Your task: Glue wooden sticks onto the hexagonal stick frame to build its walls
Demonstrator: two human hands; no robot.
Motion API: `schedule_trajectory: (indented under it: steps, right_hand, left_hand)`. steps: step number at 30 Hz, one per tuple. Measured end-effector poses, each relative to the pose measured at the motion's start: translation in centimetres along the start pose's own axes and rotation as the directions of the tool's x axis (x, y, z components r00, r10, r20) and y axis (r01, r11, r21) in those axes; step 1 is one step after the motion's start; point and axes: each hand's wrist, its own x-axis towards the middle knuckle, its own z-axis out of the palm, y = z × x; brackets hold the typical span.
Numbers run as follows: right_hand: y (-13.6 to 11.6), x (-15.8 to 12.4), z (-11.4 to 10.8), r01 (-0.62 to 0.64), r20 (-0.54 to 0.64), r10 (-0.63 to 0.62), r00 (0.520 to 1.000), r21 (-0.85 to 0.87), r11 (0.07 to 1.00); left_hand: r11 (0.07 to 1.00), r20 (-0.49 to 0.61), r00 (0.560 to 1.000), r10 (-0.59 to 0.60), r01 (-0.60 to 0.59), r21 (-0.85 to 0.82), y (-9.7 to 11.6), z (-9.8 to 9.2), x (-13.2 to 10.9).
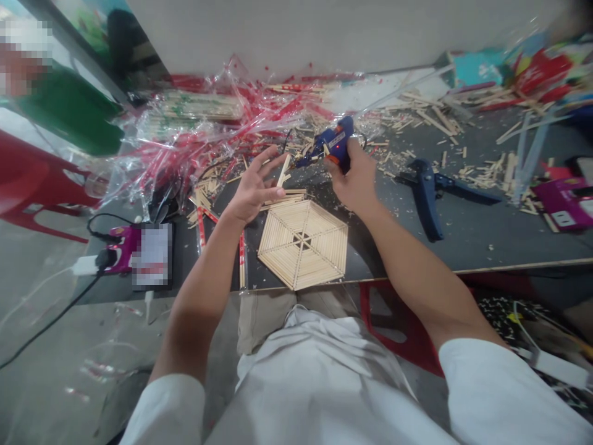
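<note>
My left hand (254, 190) is closed on a short, pale wooden stick (283, 171), with the other fingers spread. In my right hand (357, 178) is a blue hot glue gun (340, 139), its nozzle pointing left toward the stick and a small red light showing on its body. Below both hands, at the table's near edge, lies a flat hexagonal panel (319, 247) built of wooden sticks, with spokes meeting at a small dark opening in its middle. Several loose sticks (293, 196) lie against its far edge.
Blue-handled cutters (428, 198) lie on the dark table (393, 247) to the right. Clear and red plastic wrappers (185, 133) and stick offcuts (435, 117) cover the back. A phone (152, 256) and purple power strip (121, 248) sit at left. A person's green sleeve (74, 111) shows beyond.
</note>
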Motion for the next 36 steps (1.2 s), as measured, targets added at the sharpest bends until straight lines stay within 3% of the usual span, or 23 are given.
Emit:
schedule_trajectory:
  steps: [36]
  right_hand:
    - [0.26,0.48,-0.41,-0.035,-0.093,0.028,0.995,-0.077,0.996]
  left_hand:
    - [0.999,0.042,0.999,-0.029,0.030,-0.017,0.36,0.12,-0.25]
